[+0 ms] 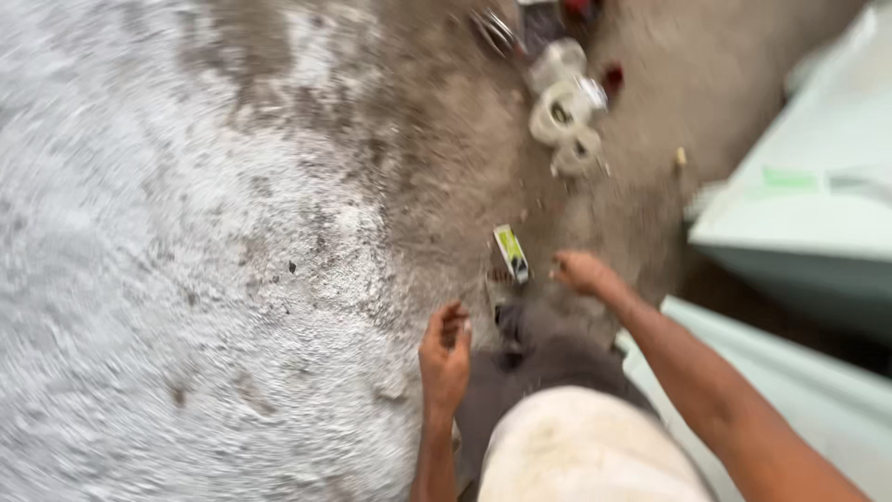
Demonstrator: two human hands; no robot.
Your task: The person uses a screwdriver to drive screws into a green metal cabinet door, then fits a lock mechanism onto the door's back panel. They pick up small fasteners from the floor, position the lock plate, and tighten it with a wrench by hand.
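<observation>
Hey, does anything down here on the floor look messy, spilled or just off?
Yes. Pale rolls and small bits lie scattered loose on the dusty grey floor, and a small yellow-green box lies askew between the left hand and right hand. The picture is motion-blurred, so finer damage cannot be judged.

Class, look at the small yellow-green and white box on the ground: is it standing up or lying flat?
Lying flat. The small box shows its long face upward on the dirt ground, just beside the right hand. Blur hides finer detail.
</observation>
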